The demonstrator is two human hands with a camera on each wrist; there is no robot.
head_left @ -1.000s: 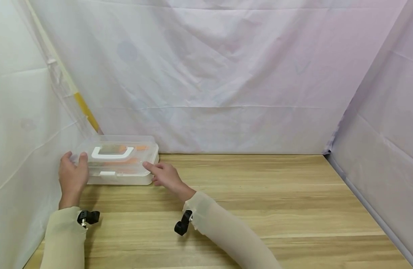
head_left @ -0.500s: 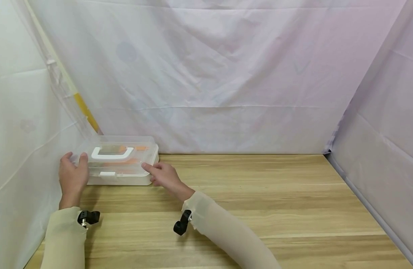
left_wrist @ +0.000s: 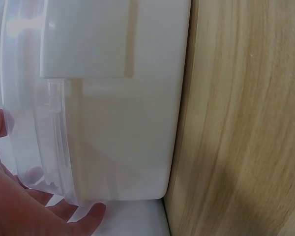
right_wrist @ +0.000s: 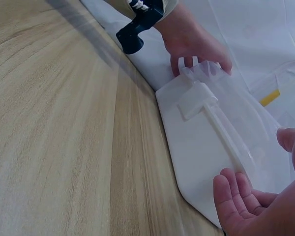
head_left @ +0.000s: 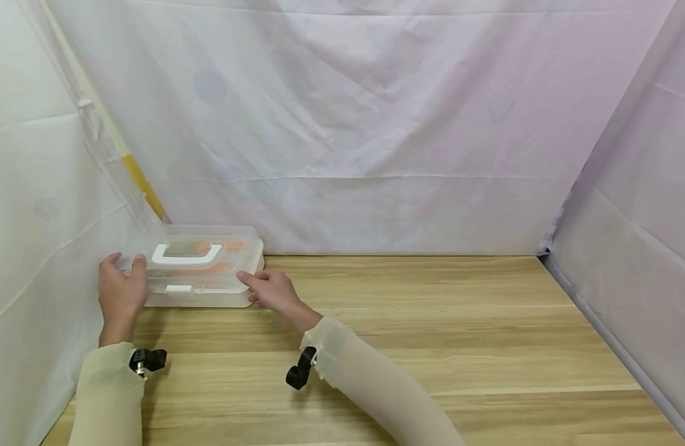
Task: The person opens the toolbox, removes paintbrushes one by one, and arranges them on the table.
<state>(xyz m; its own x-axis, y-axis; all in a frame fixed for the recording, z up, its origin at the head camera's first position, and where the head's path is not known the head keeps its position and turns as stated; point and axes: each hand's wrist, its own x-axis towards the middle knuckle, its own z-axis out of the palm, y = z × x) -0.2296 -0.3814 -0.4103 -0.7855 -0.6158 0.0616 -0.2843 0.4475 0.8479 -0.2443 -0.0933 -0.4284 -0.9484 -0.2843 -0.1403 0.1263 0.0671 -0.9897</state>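
Note:
A flat white plastic storage box (head_left: 203, 299) with a clear lid lies on the table in the far left corner. Its lid carries a white carry handle (head_left: 187, 255), and a white latch (head_left: 178, 288) is at the front. My left hand (head_left: 121, 294) holds the box's left end, thumb on the lid's edge and fingers along the side. At the right front corner my right hand (head_left: 272, 291) holds the box, with the thumb on the lid and fingers bent against the side. Orange pieces (head_left: 214, 267) show blurrily through the lid.
The wood-grain table (head_left: 431, 347) stretches to the right of the box. White cloth walls (head_left: 342, 124) stand behind it and on both sides. Each sleeve has a small black camera mount (head_left: 301, 368) near the wrist.

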